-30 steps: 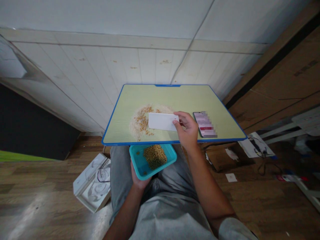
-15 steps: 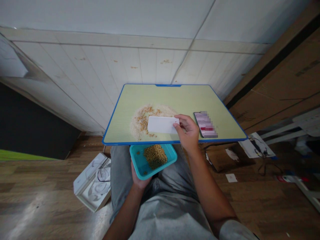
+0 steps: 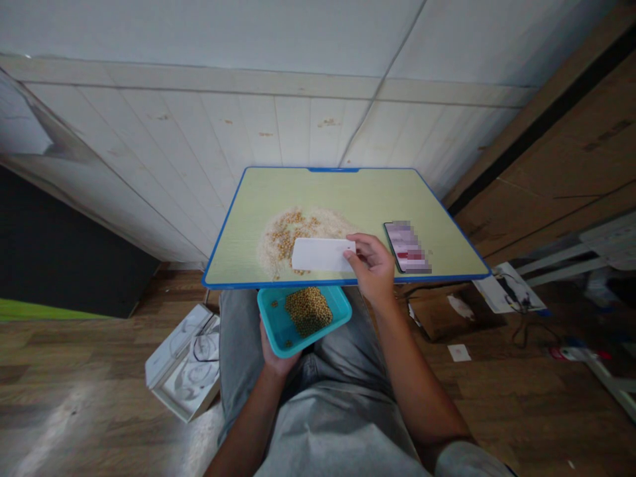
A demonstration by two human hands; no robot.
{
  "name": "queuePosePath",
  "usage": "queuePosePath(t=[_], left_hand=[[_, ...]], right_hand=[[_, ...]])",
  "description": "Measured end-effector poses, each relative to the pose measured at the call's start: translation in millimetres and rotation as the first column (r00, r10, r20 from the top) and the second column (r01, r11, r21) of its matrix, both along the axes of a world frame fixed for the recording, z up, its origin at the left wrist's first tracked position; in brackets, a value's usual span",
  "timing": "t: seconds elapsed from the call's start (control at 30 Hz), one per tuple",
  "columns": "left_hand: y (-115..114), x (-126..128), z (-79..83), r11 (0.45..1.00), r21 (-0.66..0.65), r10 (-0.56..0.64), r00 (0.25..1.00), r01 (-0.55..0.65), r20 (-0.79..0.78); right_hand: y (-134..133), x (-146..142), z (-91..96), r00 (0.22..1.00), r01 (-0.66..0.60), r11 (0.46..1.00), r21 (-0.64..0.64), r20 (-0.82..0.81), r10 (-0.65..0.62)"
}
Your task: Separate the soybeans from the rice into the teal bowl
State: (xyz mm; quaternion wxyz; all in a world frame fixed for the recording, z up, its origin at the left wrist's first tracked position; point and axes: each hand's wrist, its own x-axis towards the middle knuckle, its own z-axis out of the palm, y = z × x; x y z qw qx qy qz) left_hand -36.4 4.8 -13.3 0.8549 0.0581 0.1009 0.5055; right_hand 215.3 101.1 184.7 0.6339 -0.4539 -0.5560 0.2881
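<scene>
White rectangular card (image 3: 322, 255), held low over the near half of a blue-edged, pale-green table (image 3: 372, 199). Broad face turned up towards the wearer; long axis running left to right, almost parallel to the table's near edge; free end pointing left, a small dark mark near the other. Right hand (image 3: 373, 268) pinched closed on the card's right end, thumb on the broad face, fingers behind. Impossible to tell whether touching the tabletop or just above it. Behind the card and past its left end, a loose spread of white rice (image 3: 332, 220) with tan soybeans (image 3: 284, 248) mixed in, partly hidden by the card. Below the table's near edge, over the lap, a teal plastic tub (image 3: 272, 324), longer from left to right, with a heap of beans (image 3: 308, 311) inside. Left hand (image 3: 279, 361) closed about the tub's near-left corner from below, most fingers hidden underneath. To the right of the right hand, a phone (image 3: 405, 247) flat on the table, screen up, long axis slanting from far left to near right. Farther out, on the wooden floor (image 3: 74, 397) at left, an open white box (image 3: 173, 344).
</scene>
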Motion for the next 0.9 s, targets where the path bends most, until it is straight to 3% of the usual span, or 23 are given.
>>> queuePosePath(t=[0.17, 0.33, 0.9], left_hand=[[-1.1, -1.0, -3.2, 0.999, -0.044, 0.001, 1.000, -0.001, -0.022], [0.7, -5.0, -11.4, 1.000, 0.006, -0.021, 1.000, 0.021, 0.019], [2.5, -3.1, -10.3, 0.996, 0.073, -0.050, 0.995, 0.043, 0.091]], right_hand=[[-3.0, 0.5, -1.2, 1.000, -0.019, 1.000, 0.009, -0.008, 0.019], [-5.2, 1.6, -2.1, 0.999, -0.034, 0.999, 0.000, 0.005, 0.034], [-10.8, 1.9, -4.4, 0.999, -0.045, 0.999, 0.005, 0.022, 0.044]])
